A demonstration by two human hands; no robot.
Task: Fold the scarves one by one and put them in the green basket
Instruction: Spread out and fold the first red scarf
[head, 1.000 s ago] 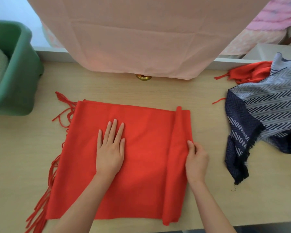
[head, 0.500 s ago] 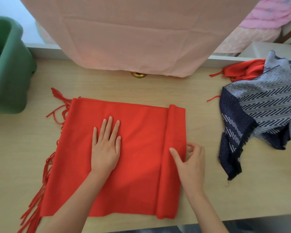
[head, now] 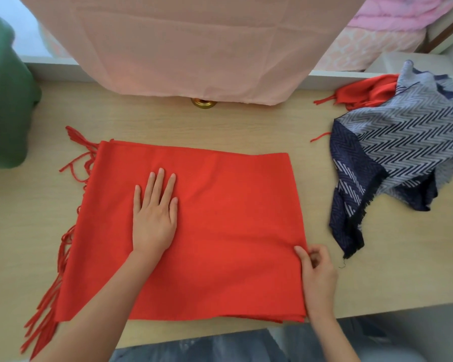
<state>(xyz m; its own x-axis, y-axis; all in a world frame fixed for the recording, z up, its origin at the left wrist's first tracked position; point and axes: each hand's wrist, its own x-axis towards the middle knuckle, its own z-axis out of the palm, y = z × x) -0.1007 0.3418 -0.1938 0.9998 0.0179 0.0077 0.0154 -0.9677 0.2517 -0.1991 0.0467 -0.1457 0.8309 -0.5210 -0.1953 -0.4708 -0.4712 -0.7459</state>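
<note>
A red fringed scarf (head: 220,231) lies folded flat on the wooden table (head: 246,126), its tassels trailing off the left side. My left hand (head: 154,220) rests flat on its left half, fingers straight. My right hand (head: 317,273) pinches the scarf's right edge near the front, thumb on top and fingers curled. The green basket (head: 3,108) stands at the table's far left, partly cut off by the frame.
A navy and grey zigzag scarf (head: 392,163) lies crumpled at the right, with another red scarf (head: 369,91) under its far end. A pink cloth (head: 194,48) hangs over the table's back edge, above a small brass object (head: 203,102).
The raised ridge of fabric along the scarf's right side has been smoothed flat. My right hand slid toward the front along that edge. My left hand stayed pressed in place.
</note>
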